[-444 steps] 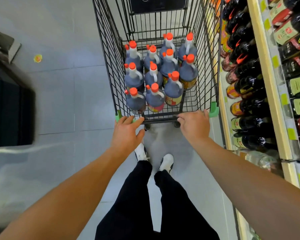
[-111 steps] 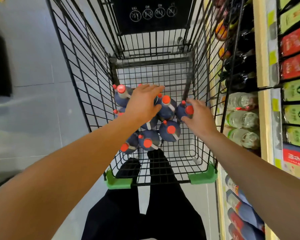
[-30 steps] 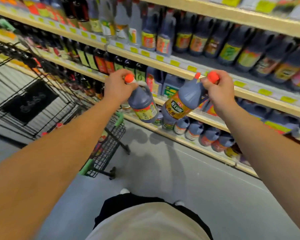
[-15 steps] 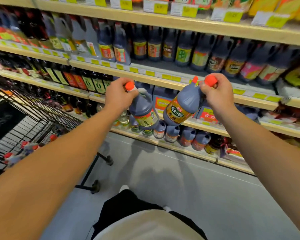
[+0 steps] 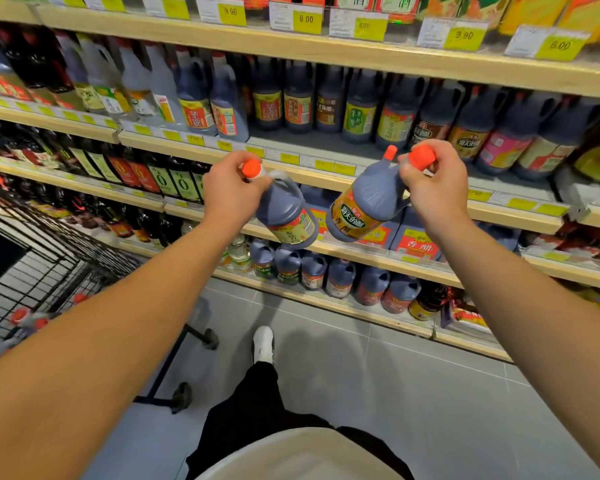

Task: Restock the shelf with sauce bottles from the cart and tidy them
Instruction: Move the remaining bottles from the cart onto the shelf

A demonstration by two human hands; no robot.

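At far left, behind the raised forearm: wire cart (image 5: 39, 258), more orange-capped bottles (image 5: 21, 318) lying low in its basket.

Left of centre: left hand (image 5: 231, 192), fingers curled tight about the neck of a dark sauce bottle (image 5: 286, 214) just under its orange cap, body hanging tilted down and to the right, clear of the shelving.

Right of centre: second sauce bottle (image 5: 368, 206), yellow label facing out, tipped the other way, hung from the right hand (image 5: 433, 183), fingers and thumb clamped round the top at the orange cap. Bottles close together, not touching.

Beyond both: middle shelf (image 5: 326, 168) with a bare strip of board in front of its standing row, a likely landing spot.

Handling, as a judgement: full jugs, probably weighty, rigid smooth plastic, likely slick. Neck grip fine for carrying, though swing at the base probable. Moulded handle loop beside the neck a surer hold for setting down upright, label outward.
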